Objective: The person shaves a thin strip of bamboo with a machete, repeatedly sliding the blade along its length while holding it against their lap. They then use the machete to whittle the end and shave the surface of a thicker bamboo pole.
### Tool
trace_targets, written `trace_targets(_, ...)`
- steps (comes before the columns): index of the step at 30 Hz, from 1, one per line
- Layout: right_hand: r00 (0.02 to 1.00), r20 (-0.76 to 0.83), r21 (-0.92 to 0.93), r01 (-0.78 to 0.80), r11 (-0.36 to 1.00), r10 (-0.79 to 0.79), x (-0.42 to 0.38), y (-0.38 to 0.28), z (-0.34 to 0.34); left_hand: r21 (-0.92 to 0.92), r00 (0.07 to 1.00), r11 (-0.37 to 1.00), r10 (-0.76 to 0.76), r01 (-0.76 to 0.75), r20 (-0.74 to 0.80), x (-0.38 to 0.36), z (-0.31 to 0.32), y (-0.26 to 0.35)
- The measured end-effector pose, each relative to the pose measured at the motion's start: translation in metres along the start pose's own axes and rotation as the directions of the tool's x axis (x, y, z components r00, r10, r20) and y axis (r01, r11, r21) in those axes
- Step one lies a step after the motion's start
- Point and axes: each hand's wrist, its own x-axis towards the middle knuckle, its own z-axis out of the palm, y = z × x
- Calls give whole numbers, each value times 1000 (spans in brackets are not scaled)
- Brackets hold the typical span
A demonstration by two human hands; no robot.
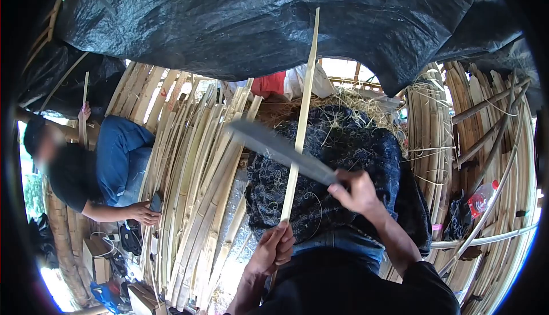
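Observation:
A long pale bamboo strip (304,109) stands nearly upright in front of me, and my left hand (273,248) is closed round its lower end. My right hand (355,192) grips the handle of a large knife (280,150). The wide grey blade is blurred and points up and to the left, across the strip's middle; whether it touches the strip I cannot tell. Dark patterned cloth (354,149) covers my lap beneath both hands.
Many bamboo strips (197,200) lie at the left, beside a seated person (74,172) holding a dark object. Black sheeting (229,23) hangs above. Bamboo slats (429,143), poles and a plastic bottle (482,199) are at the right. Shavings (366,109) lie beyond the cloth.

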Motion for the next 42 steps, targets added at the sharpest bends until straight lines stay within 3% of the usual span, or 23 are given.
trace_targets(4,968,222,-179,157,971,-116,-10,-34,21,101,996,991,85,-84,-8,11,10,9)
trace_targets(6,961,106,-251,274,928,-255,-8,-30,31,113,995,989,95,-94,-11,9,12,7)
trace_targets(8,967,120,-379,253,890,-224,9,-19,15,152,997,986,73,-69,-24,0,18,3)
trace_targets(10,983,-109,-402,93,911,-148,23,9,8,172,999,984,46,-41,-24,-10,10,-8)
trace_targets(12,962,-266,-343,-155,927,62,37,31,-1,194,997,981,31,-18,-66,-21,6,-14)
trace_targets(15,972,-175,-203,-189,961,154,26,22,-4,234,995,970,79,-63,-60,-19,6,-13)
trace_targets(16,987,-157,-208,-49,977,16,17,14,4,237,994,968,95,-78,-58,-16,8,-12)
trace_targets(18,984,36,-248,175,953,-172,-5,-6,18,234,992,969,94,-73,-80,-3,17,1)
trace_targets(20,964,144,-307,257,916,-222,-20,-23,27,248,991,966,93,-66,-96,3,19,8)
trace_targets(23,959,-8,-287,269,919,-284,-4,-5,13,257,993,964,88,-65,-79,-4,23,6)
trace_targets(26,948,-309,-243,-158,957,78,28,26,-11,374,996,927,13,20,-86,-25,9,-14)
trace_targets(27,921,-324,-187,-286,940,216,38,32,-21,374,997,927,10,20,-77,-27,4,-24)
trace_targets(28,909,-363,-228,-297,927,203,42,38,-24,498,989,865,120,-61,-86,-26,-3,-35)
trace_targets(30,952,-276,-142,-180,973,136,33,26,-20,712,935,673,349,-200,-68,-21,-4,-42)
trace_targets(31,981,-187,-202,-90,975,52,24,21,-11,708,933,678,353,-200,-74,-18,-2,-37)
trace_targets(32,991,-132,-269,-14,963,-23,12,9,2,606,952,785,267,-128,-146,-14,11,-17)
trace_targets(33,981,-68,-226,162,961,-181,4,1,15,490,964,870,174,-55,-201,-10,20,-2)
trace_targets(34,979,119,-334,198,921,-167,-6,-15,16,490,963,870,177,-57,-202,-4,23,3)
trace_targets(36,966,117,-330,258,908,-231,-17,-21,32,369,971,918,201,-141,-128,6,23,10)
trace_targets(38,972,92,-292,233,928,-215,-7,-12,23,411,966,900,220,-146,-137,1,18,2)
trace_targets(42,976,-217,-378,-101,920,18,21,30,2,441,981,895,144,-72,-132,-28,18,-5)
